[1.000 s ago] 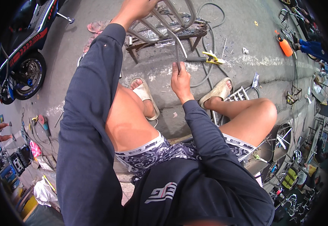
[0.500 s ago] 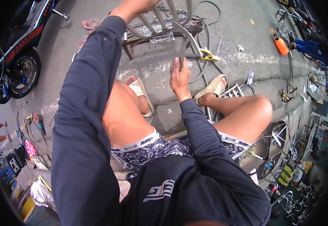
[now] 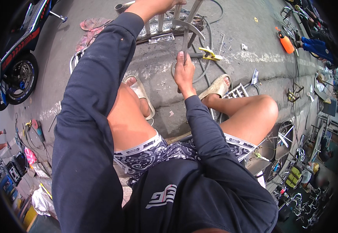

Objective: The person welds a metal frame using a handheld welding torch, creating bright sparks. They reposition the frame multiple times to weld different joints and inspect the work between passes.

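Observation:
My right hand (image 3: 184,75) is wrapped round the handle of a chipping hammer (image 3: 186,39) with a curved, pointed metal head. The head is raised against the bars of a tubular metal frame (image 3: 176,14), though I cannot tell whether it touches. At the top edge my left hand (image 3: 153,7) grips the frame, its fingers partly cut off by the picture's edge. Below the frame lies a scorched work surface with a silvery strip (image 3: 161,39). Right of the hammer is a yellow-jawed welding clamp (image 3: 211,54).
Grey cables (image 3: 204,75) loop over the concrete floor. A motorcycle (image 3: 21,73) stands at the left, and a stained pink cloth (image 3: 93,29) lies nearby. An orange spray bottle (image 3: 286,42) is at the far right, near a person's blue-clad leg (image 3: 316,47). Metal parts and wheels clutter the right.
My left hand has shifted right, and the tubular frame has turned and moved with it. The chipping hammer's head has swung round and now sits closer to the frame's bars.

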The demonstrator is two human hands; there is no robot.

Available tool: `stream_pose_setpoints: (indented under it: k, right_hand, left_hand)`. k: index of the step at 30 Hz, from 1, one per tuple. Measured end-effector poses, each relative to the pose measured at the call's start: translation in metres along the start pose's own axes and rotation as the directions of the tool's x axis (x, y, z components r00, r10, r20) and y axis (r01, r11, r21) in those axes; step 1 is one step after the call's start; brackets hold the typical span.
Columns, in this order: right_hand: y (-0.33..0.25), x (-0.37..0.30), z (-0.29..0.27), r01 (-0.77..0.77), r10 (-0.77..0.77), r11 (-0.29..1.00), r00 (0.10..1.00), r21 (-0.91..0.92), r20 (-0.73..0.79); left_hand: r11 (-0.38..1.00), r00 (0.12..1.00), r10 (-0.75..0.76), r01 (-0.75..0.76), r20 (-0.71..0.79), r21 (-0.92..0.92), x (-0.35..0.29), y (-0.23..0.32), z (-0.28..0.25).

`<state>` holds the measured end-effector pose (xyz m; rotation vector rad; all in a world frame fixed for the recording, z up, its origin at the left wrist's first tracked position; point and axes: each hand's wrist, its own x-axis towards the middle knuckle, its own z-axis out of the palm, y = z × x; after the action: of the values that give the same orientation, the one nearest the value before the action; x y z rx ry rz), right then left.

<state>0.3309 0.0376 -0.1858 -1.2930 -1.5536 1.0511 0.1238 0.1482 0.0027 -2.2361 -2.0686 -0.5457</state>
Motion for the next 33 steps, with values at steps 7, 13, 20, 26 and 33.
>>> stream_pose_setpoints:
  k: [7, 13, 20, 26, 33]
  right_hand:
    - [0.001, 0.009, -0.005, -0.123, 0.123, 0.988, 0.992, -0.092, 0.0]
    - [0.004, 0.014, -0.008, -0.151, 0.155, 0.982, 0.988, -0.109, 0.024]
    - [-0.001, -0.006, -0.004, 0.146, -0.147, 0.975, 0.989, -0.166, 0.007]
    - [-0.003, 0.004, 0.001, 0.02, 0.026, 0.896, 0.995, -0.443, 0.099]
    - [0.002, -0.01, -0.003, 0.06, -0.017, 0.921, 0.993, -0.384, 0.113]
  left_hand:
    - [0.998, 0.998, 0.058, -0.058, 0.003, 0.001, 0.004, -0.005, 0.004]
    - [0.996, 0.998, 0.061, -0.061, 0.005, 0.068, 0.003, -0.002, -0.001]
    - [0.988, 0.99, 0.138, -0.139, 0.017, 0.067, 0.011, 0.011, 0.008]
    - [0.989, 0.99, 0.134, -0.136, 0.034, 0.055, 0.015, 0.022, 0.006]
    - [0.997, 0.988, 0.062, -0.067, 0.143, 0.032, 0.023, 0.018, 0.002]
